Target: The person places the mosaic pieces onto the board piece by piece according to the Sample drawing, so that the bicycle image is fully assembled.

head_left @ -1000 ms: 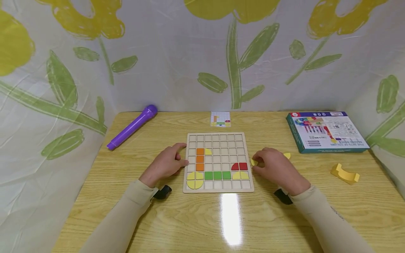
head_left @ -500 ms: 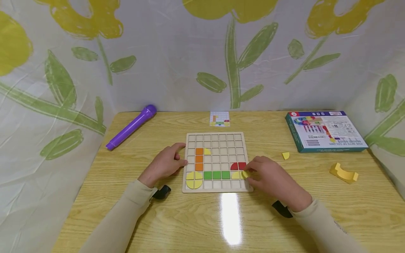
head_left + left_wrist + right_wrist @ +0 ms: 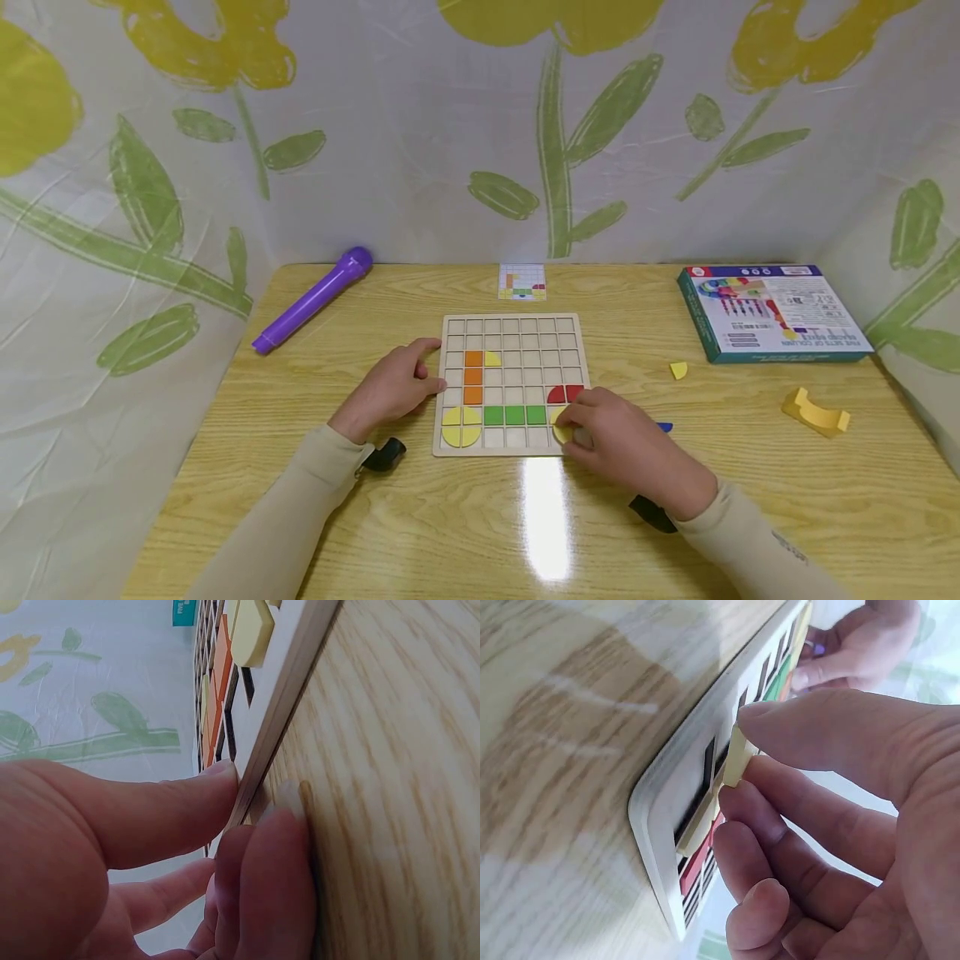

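Observation:
A wooden grid board (image 3: 525, 333) lies on the table, with orange tiles (image 3: 473, 377), green square tiles (image 3: 514, 415), red tiles (image 3: 574, 392) and yellow quarter-circle tiles (image 3: 461, 427) in its cells. My left hand (image 3: 390, 385) rests at the board's left edge, thumb and forefinger spread along it; in the left wrist view the thumb (image 3: 172, 814) touches the rim. Between thumb and fingertips my right hand (image 3: 626, 437) pinches a yellow quarter-circle tile (image 3: 737, 756), tilted over the board's lower right cells. That hand partly covers the yellow tiles there.
Behind the board lies a small pattern card (image 3: 522, 283). To the right are a loose yellow quarter-circle tile (image 3: 678, 370), a blue piece (image 3: 665, 427) partly behind the right hand, a yellow curved block (image 3: 817, 412) and a flat box (image 3: 776, 317). A purple microphone (image 3: 315, 300) lies left.
My right hand has carried the yellow tile leftward from beside the board to over its lower right cells. The loose yellow tile and blue piece have come into view. My left hand stays put.

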Motion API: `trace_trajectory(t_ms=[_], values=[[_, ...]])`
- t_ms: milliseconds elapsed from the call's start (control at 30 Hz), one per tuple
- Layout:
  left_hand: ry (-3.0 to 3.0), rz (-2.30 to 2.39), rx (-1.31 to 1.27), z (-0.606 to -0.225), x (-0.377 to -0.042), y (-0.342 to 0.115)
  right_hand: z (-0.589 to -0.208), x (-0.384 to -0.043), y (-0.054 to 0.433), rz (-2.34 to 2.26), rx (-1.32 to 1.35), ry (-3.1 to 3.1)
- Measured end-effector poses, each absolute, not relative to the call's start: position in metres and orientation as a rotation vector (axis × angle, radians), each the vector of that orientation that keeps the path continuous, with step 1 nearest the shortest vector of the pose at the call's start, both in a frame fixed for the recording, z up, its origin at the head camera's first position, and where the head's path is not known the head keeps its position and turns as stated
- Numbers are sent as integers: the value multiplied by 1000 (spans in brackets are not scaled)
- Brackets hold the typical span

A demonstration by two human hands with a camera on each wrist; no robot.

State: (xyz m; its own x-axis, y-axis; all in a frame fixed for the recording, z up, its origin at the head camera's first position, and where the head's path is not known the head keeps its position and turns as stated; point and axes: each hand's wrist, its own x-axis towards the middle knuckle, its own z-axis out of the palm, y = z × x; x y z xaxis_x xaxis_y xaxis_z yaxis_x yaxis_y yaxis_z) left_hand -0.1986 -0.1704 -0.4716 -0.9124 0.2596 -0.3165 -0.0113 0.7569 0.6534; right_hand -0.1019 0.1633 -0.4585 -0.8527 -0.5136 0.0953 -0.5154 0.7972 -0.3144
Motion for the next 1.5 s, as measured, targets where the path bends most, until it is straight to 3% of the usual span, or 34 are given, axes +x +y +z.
trace_trajectory(t_ms=[1133,1500], values=[[2560,965,183,-468,-200,-168,-459,-107,160,438,855,-2953],[2542,961,141,-470,-198,-169,-452,-124,236,487,596,-3029]])
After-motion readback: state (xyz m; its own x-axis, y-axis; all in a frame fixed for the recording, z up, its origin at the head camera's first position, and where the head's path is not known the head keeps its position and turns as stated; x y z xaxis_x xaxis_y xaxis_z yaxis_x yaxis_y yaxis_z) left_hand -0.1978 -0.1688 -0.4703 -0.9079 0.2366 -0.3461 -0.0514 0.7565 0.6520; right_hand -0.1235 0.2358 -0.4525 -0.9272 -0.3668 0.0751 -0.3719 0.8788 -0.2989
